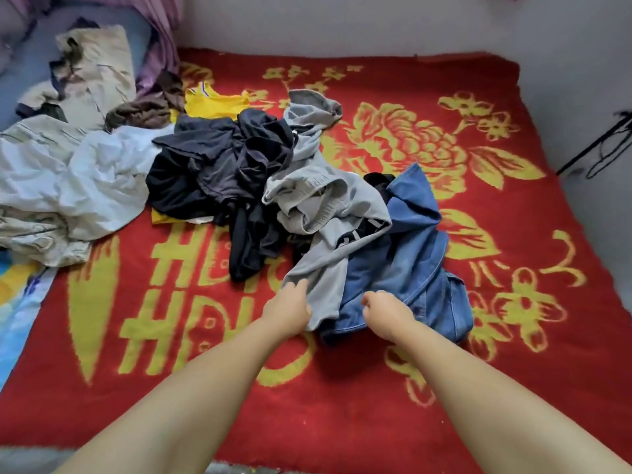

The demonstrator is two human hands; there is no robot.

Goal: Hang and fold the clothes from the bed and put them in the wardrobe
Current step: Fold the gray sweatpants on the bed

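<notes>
Grey sweatshirt-type fabric is what's getting picked first, looks like; the left hand has its fingers and thumb curled onto the near hem of it, pinching the cloth right at the edge, which makes sense since a hem is the easiest bit to lift and shake out for folding; the right hand is curled up with its fingertips tucked under, sitting on top of the blue denim piece, and honestly I can't tell if it's actually got a pinch of denim or grey cloth or is just resting there. The grey thing is draped half over the denim, so my guess is it has to come off before the jeans can be dealt with. Everything's dumped in a loose heap toward the middle of the bed, on a red blanket with yellow flowers: a dark navy bundle just left of the grey one, a yellow top poking out behind it, a white crumpled garment further left, and beige stuff up by the far corner. No wardrobe, basket or hanger in view, so nothing's in any container yet; the whole pile is still unsorted, and I'd say the job is barely started.
</notes>
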